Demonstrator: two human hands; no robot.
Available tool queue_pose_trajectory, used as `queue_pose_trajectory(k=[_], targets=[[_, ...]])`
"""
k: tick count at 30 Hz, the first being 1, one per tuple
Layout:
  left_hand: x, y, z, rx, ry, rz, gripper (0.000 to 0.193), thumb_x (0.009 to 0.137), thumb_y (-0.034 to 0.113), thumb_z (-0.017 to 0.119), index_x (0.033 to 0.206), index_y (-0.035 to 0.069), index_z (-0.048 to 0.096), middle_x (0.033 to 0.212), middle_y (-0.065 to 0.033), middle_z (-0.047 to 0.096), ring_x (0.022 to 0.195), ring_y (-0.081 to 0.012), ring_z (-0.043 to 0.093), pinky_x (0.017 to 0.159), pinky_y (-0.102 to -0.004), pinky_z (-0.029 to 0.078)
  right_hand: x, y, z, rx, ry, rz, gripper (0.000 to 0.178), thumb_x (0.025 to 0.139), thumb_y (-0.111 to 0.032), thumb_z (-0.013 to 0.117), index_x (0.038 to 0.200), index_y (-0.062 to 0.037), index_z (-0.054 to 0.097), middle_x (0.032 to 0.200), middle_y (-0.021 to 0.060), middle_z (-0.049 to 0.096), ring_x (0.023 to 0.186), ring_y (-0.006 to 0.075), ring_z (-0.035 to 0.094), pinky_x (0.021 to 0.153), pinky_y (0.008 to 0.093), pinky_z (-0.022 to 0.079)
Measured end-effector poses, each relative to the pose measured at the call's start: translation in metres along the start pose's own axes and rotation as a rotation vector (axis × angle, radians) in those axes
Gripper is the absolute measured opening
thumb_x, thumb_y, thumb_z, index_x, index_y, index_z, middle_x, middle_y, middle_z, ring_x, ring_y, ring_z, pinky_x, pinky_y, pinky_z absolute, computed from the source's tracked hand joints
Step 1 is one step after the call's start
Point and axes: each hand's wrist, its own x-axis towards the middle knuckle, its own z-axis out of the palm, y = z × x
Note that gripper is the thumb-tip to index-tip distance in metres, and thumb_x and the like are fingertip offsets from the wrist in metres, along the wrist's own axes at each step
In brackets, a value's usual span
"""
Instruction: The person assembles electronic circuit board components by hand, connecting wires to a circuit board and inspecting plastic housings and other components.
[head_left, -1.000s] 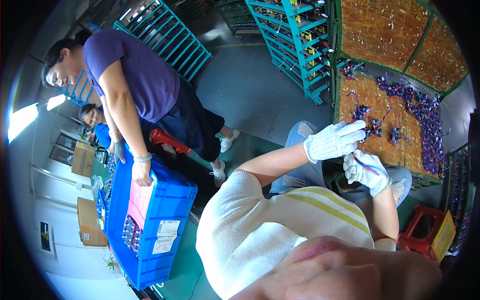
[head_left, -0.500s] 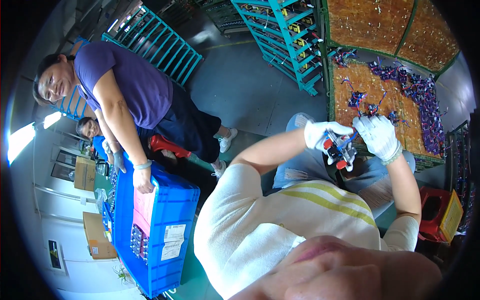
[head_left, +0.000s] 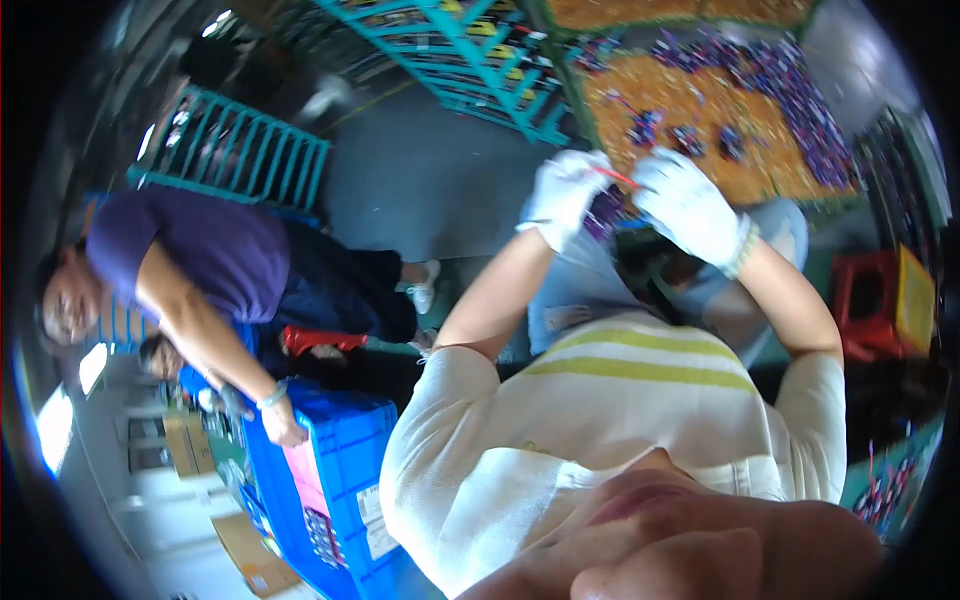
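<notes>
Both my hands wear white gloves and are raised in front of my lap, closed, close to the near edge of a wooden work surface. A thin red wire stretches between their fingertips. My left hand is closed, with a small dark purple wired part against its palm side; blur hides how the fingers grip it. The fingers of my right hand pinch together at the other end of the wire. Several similar wired parts lie on the board beyond my hands.
A dense row of purple wired parts lines the board's right side. At left, a person in a purple top grips a blue crate. A teal rack stands beyond; a red stool is at right.
The view has turned and shifted. My hands have moved slightly apart, with the red wire now drawn between them. The red-and-silver side of the part seen before no longer shows.
</notes>
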Motion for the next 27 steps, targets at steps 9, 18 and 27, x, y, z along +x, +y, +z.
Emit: queue_pose_trajectory(k=[9,18,27], targets=[[0.035,0.05,-0.026,-1.018,0.456,-0.435,0.067,0.091,0.056,0.019,0.063,0.003,0.051,0.059,-0.0102,0.048,0.093,-0.0433,0.056,0.098,-0.0589,0.027,-0.006,-0.001,0.001,-0.267,0.234,0.306,0.022,0.074,-0.027,0.06,0.064,-0.0083,0.056,0.086,0.0105,0.056,0.095,0.0277,0.054,0.081,0.0392,0.043],[0.023,0.051,-0.02,-1.804,-0.522,-0.37,0.023,0.078,0.025,0.05,0.063,0.01,0.04,0.046,0.0026,0.038,0.031,-0.0068,0.036,0.035,-0.0203,0.031,-0.033,-0.014,0.058,1.406,-0.332,0.585,0.057,0.079,-0.023,0.066,0.123,0.0037,0.042,0.097,0.0074,0.062,0.08,0.0127,0.058,0.071,0.0278,0.048],[0.033,0.062,-0.009,-1.464,-0.411,-0.16,0.048,0.087,0.048,0.046,0.059,0.011,0.036,0.055,-0.0012,0.041,0.038,-0.0107,0.04,0.035,-0.0249,0.031,-0.005,-0.029,0.057,2.02,-0.107,0.863,0.06,0.073,-0.009,0.069,0.124,0.0049,0.041,0.09,0.0088,0.064,0.068,0.0084,0.056,0.058,0.0196,0.045]])
